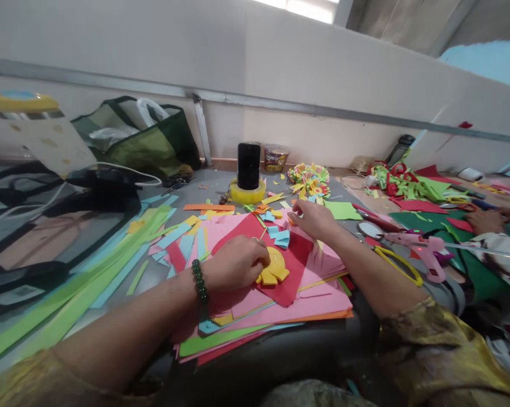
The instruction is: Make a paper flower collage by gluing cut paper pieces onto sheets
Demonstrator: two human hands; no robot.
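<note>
My left hand (238, 261), with a dark green bead bracelet on its wrist, has its fingers curled at the left edge of a yellow paper flower piece (275, 263) with folded tabs. That piece lies on a red paper sheet (297, 263) atop a stack of pink sheets (246, 302). Folded light blue paper pieces (281, 237) lie just beyond it. My right hand (314, 219) is to the upper right, its fingers pinched together at a small orange paper piece (291, 221). The fingertips are partly hidden.
A phone (248, 167) stands in a yellow tape roll (248, 193), near a noodle cup (275, 158) and a paper-strip ball (309, 180). Green strips (123, 257) lie left. A pink glue gun (426, 249) and yellow-handled scissors (401, 265) lie right, near another person's hand (486, 220).
</note>
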